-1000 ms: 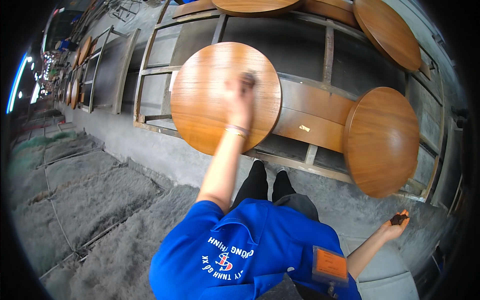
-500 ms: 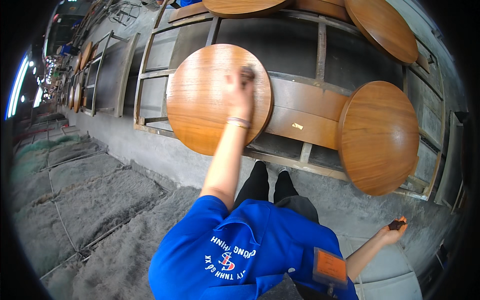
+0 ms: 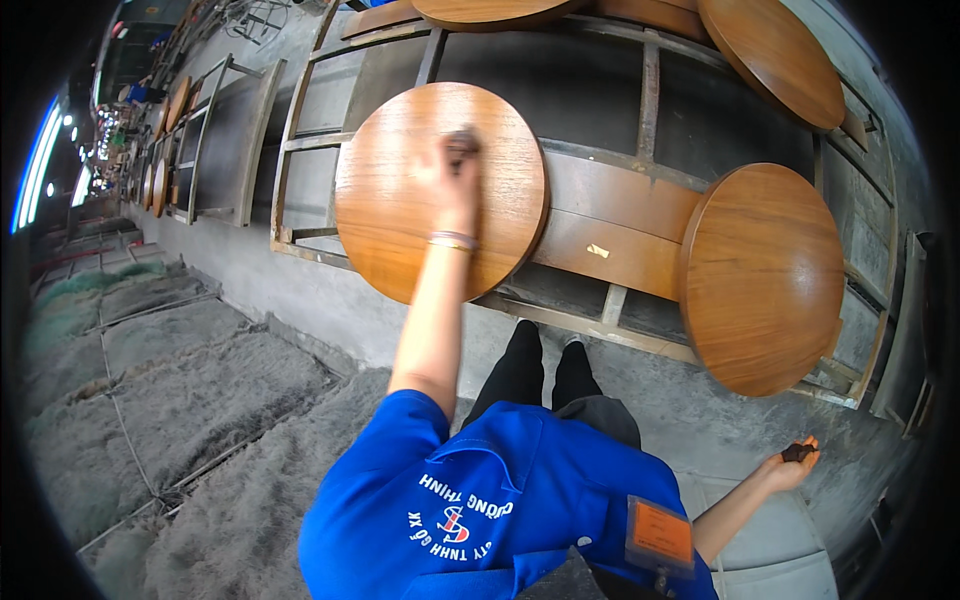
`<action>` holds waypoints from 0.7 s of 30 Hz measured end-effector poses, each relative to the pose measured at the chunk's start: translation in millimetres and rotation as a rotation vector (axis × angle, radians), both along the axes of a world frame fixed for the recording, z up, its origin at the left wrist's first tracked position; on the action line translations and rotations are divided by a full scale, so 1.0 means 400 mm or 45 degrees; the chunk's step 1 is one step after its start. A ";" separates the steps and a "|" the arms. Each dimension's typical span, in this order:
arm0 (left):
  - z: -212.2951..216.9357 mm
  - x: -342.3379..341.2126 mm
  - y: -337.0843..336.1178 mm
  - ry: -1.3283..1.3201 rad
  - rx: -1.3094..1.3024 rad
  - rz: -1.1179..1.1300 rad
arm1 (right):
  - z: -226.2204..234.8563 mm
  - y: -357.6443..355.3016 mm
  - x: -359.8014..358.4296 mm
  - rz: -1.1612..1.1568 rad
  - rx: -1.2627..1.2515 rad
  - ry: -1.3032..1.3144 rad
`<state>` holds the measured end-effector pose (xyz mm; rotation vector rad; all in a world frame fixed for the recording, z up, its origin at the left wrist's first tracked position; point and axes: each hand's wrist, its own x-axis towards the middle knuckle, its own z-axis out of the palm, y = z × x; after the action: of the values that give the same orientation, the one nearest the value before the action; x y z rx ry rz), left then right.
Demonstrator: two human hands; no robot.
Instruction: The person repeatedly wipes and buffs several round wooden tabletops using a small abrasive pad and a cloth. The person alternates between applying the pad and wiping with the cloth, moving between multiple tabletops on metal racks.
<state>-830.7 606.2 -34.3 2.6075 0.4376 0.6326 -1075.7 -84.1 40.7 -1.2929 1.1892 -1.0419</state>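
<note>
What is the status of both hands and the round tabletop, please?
Left hand on round wooden tabletop, gripping blurred dark wad. Right hand out to the side, holding brown wad. Second wooden tabletop to the right, apart from the first.

the one view, a wide fisheye worn on the head, looks steeply down over the blue shirt (image 3: 385,510). the shirt is close; the round wooden panels (image 3: 765,280) lie farther out.

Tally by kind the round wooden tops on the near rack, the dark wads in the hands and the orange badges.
Round wooden tops: 4, one cut off by the upper edge
Dark wads: 2
Orange badge: 1
Total: 7
</note>
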 end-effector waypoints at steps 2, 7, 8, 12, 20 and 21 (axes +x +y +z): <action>0.028 -0.016 0.119 0.080 0.009 0.342 | 0.017 -0.003 -0.011 0.000 -0.056 0.035; 0.022 -0.018 -0.079 0.047 0.061 0.152 | 0.005 0.029 -0.007 0.007 -0.044 0.112; 0.016 -0.021 -0.143 0.091 0.002 0.035 | -0.002 0.044 0.008 0.009 -0.019 0.089; 0.002 -0.039 -0.134 0.056 0.045 -0.184 | -0.014 0.093 0.081 0.111 0.012 0.061; 0.039 -0.059 0.499 0.049 0.074 0.759 | 0.039 0.072 0.045 -0.014 -0.060 0.151; 0.040 -0.040 0.490 -0.029 0.184 0.642 | 0.040 0.078 0.034 -0.023 -0.065 0.141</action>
<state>-846.7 802.0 -18.3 2.6269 1.0980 0.8784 -1062.0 -53.0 56.8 -1.3970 1.2665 -1.0300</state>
